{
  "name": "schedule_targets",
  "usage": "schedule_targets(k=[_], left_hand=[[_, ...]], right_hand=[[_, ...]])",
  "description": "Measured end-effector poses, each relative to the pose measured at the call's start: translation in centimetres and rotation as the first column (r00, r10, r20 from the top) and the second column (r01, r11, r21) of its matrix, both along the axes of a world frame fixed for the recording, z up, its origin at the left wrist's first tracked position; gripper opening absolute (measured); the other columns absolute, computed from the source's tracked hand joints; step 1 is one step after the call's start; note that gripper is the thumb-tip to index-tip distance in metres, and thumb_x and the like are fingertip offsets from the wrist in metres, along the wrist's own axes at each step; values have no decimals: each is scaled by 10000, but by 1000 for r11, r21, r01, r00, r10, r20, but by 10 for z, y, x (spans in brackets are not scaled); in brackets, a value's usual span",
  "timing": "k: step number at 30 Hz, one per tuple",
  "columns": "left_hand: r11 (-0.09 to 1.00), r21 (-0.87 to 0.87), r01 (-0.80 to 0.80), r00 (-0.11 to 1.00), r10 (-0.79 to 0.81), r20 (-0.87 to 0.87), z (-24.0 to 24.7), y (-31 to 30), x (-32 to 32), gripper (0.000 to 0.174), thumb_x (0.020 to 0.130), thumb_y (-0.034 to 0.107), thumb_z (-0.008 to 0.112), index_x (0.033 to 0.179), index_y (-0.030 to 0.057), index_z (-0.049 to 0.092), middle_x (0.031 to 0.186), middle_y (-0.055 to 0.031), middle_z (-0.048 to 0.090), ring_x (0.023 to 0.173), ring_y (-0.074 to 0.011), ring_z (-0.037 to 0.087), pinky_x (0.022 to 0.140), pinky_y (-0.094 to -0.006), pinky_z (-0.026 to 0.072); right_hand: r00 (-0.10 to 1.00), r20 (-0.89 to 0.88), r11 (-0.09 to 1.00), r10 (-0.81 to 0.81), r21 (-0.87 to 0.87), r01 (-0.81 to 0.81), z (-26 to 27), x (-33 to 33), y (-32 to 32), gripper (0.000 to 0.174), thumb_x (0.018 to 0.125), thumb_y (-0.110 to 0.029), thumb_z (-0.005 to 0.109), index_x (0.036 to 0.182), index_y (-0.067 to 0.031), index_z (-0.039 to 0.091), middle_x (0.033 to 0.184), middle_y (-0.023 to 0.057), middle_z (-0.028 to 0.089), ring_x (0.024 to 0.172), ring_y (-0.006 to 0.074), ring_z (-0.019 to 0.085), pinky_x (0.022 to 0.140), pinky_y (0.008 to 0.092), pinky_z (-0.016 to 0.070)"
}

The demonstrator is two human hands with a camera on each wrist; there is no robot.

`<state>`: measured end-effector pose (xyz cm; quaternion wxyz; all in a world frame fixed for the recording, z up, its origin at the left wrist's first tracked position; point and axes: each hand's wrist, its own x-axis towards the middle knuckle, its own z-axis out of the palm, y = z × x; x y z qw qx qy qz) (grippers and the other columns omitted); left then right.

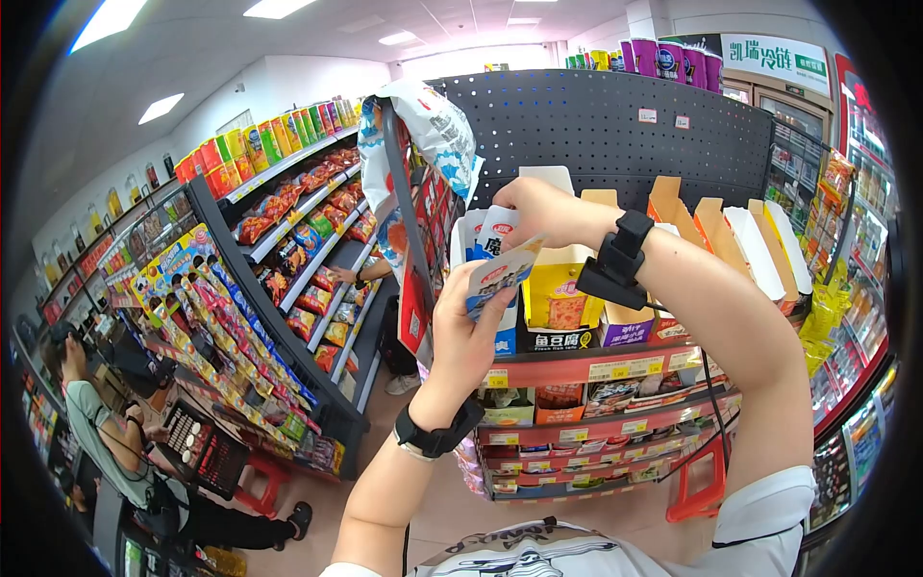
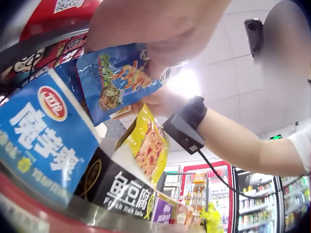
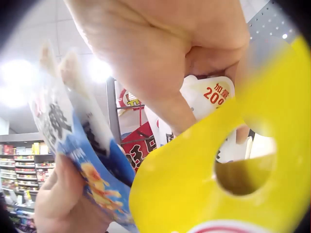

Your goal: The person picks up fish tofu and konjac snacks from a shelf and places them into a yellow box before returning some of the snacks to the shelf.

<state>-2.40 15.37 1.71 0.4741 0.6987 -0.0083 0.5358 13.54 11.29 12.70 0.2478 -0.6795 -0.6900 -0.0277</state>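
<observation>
My left hand (image 1: 461,332) holds blue-and-white snack packets (image 1: 505,274) upright between thumb and fingers. Two of them show side by side in the right wrist view, and a blue packet back (image 2: 121,80) with a food picture shows in the left wrist view. Just beyond, my right hand (image 1: 548,210) pinches a white-topped packet (image 3: 209,94) with red print at the blue display box (image 2: 46,136). That packet's lower part is hidden. A yellow packet (image 1: 562,298) stands close by in the black fish tofu box (image 2: 129,191).
More opened cartons (image 1: 721,236) line the shelf to the right, against a black pegboard (image 1: 596,125). Large snack bags (image 1: 433,125) hang at the shelf's left end. A red stool (image 1: 697,481) stands on the floor, and another person (image 1: 115,423) is at the left.
</observation>
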Motion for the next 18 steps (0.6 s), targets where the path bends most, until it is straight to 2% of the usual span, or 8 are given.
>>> schedule_targets(k=[2, 4, 5, 6, 7, 12, 14, 18], left_hand=[[1000, 21, -3, 999, 4, -54, -7, 5, 8, 215, 805, 10, 589, 1011, -22, 537, 958, -103, 563, 873, -170, 552, 759, -275, 438], [999, -34, 19, 998, -21, -60, -12, 9, 13, 247, 812, 32, 591, 1041, -25, 518, 941, -112, 591, 864, -176, 566, 757, -284, 443], [1000, -5, 5, 998, -6, -69, -12, 10, 13, 268, 835, 41, 573, 1085, -19, 496, 982, -90, 585, 879, -137, 553, 762, -261, 449], [1000, 24, -8, 997, 9, -80, -12, 11, 12, 290, 859, 50, 555, 1129, -14, 474, 1023, -69, 578, 895, -98, 540, 767, -239, 454], [998, 57, -32, 995, 37, -92, -11, 11, 11, 305, 846, 28, 557, 1132, -9, 460, 1042, -75, 565, 911, -102, 536, 778, -245, 453], [999, -40, 11, 999, -13, -43, -12, 11, 13, 297, 828, 18, 578, 1103, -8, 468, 1017, -66, 560, 905, -113, 538, 795, -247, 440], [994, 88, -61, 998, 60, 5, -17, 16, 16, 314, 832, 22, 576, 1117, -11, 450, 1029, -65, 546, 900, -116, 540, 797, -245, 435], [979, 151, -135, 991, 132, 30, -28, 25, 20, 303, 858, 40, 542, 1133, -9, 425, 1061, -72, 521, 946, -126, 518, 838, -261, 414]], right_hand=[[1000, 9, 1000, 5, -11, -5, 2, 1, -2, 238, 633, -56, 712, 814, 49, 599, 734, 159, 616, 666, 215, 598, 595, 320, 450], [999, 7, 995, 41, -94, -40, 5, 1, -1, 237, 640, -54, 706, 826, 49, 604, 743, 146, 627, 683, 186, 603, 594, 307, 456], [999, 6, 995, 38, -93, -37, 4, 4, 1, 237, 640, -54, 706, 826, 49, 604, 743, 146, 627, 683, 186, 603, 594, 307, 456], [992, -12, 985, 122, -121, -123, 4, 6, 5, 242, 645, -55, 705, 840, 50, 607, 753, 135, 635, 693, 167, 602, 593, 296, 460], [978, -34, 967, 205, -149, -208, 3, 8, 7, 248, 650, -56, 704, 853, 51, 609, 763, 124, 643, 702, 148, 602, 592, 285, 463], [983, 62, 963, 171, -219, -154, 14, 1, 5, 245, 699, -33, 667, 920, 52, 604, 806, 92, 651, 725, 103, 594, 575, 247, 472], [986, -125, 930, 108, -339, -144, 17, 1, 4, 257, 729, -30, 636, 975, 38, 600, 842, 77, 652, 750, 103, 601, 559, 237, 487], [983, -165, 911, 74, -389, -134, 26, -5, -6, 276, 754, -31, 608, 1024, 21, 593, 867, 67, 650, 750, 108, 610, 560, 220, 512]])
